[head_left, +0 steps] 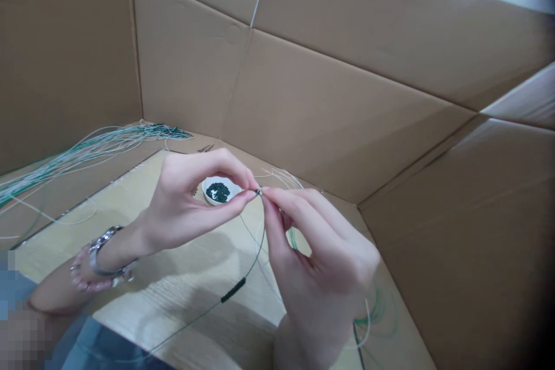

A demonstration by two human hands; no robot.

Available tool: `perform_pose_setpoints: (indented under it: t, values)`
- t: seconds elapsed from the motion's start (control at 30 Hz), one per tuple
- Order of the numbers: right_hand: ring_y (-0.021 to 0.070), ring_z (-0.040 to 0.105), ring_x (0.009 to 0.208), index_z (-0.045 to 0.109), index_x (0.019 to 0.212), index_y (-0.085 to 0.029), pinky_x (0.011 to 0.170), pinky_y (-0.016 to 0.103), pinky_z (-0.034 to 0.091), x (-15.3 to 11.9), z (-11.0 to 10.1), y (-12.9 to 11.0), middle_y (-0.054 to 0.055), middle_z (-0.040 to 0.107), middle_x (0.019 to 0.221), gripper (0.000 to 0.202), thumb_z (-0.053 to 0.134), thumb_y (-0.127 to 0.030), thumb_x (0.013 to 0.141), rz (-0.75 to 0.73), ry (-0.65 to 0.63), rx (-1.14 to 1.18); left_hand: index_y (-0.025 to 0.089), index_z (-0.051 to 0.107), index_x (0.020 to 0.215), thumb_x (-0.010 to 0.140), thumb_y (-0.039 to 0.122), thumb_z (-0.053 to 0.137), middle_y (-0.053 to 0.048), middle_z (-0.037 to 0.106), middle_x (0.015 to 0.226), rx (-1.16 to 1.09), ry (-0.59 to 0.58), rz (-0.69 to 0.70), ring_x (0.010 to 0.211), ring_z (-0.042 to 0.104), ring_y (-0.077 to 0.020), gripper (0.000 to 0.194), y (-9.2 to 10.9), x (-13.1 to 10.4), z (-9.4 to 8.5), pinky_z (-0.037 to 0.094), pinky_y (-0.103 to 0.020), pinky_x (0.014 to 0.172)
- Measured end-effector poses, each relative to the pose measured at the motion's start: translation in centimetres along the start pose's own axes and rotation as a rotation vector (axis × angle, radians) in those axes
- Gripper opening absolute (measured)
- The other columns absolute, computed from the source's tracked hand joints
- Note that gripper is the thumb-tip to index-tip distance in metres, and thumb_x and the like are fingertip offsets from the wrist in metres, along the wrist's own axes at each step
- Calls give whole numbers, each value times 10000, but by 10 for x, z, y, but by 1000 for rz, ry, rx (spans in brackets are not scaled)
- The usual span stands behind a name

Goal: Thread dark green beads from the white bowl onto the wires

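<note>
In the middle of the view, the fingertips of my left hand (171, 208) and my right hand (323, 243) meet in a pinch. Between them shows a small dark bead (259, 191); its details are too small to make out. A thin dark green cord (255, 260) hangs from the fingertips and curves down to the lower left. Partway along it sits a short row of dark beads (233, 290). Just behind my left fingers stands a white bowl (207, 184) with many small dark green beads (218, 191) inside.
Brown cardboard walls (303, 87) enclose the work surface (143, 185). A bundle of white and green cords (104, 141) lies along the left side. Looser cords (375, 312) coil at the right, partly behind my right hand. A metal tool (206, 148) lies near the back wall.
</note>
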State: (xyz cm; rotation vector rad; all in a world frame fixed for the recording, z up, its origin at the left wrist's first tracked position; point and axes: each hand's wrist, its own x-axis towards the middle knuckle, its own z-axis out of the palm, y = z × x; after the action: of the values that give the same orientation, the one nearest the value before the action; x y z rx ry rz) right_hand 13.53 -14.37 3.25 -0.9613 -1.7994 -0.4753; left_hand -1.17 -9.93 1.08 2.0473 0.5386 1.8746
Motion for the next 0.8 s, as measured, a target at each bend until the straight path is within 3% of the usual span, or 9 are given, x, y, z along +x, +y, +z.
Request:
perform_pose_setpoints:
  t: [0.2,0.53,0.67,0.8]
  values:
    - [92,618,619,654,787,-198,595,204,506,1,0,2,-19,667,685,133,596,-79,802,1,-15,29,266,619,819,752,129,680,22,671,723,99,-27,25,708,661,-165,164,1,-1,-3,559,-311,631]
    - [82,642,626,639,886,-224,574,196,560,1,6,4,-39,700,776,198,647,-62,773,68,15,291,240,601,809,734,135,726,23,677,751,-115,53,-86,707,674,-139,180,2,3,0,581,-245,626]
    - [89,667,676,629,911,-237,624,195,577,1,6,4,-41,703,811,256,661,-40,752,73,33,293,240,614,828,741,134,712,16,689,763,-87,10,-73,713,679,-146,168,4,3,-3,584,-241,624]
    - [79,643,599,629,857,-230,571,194,552,2,4,5,-50,700,752,219,676,-50,742,27,16,252,224,628,808,712,88,707,15,678,727,-25,-1,-32,694,663,-135,184,6,4,-8,562,-228,604]
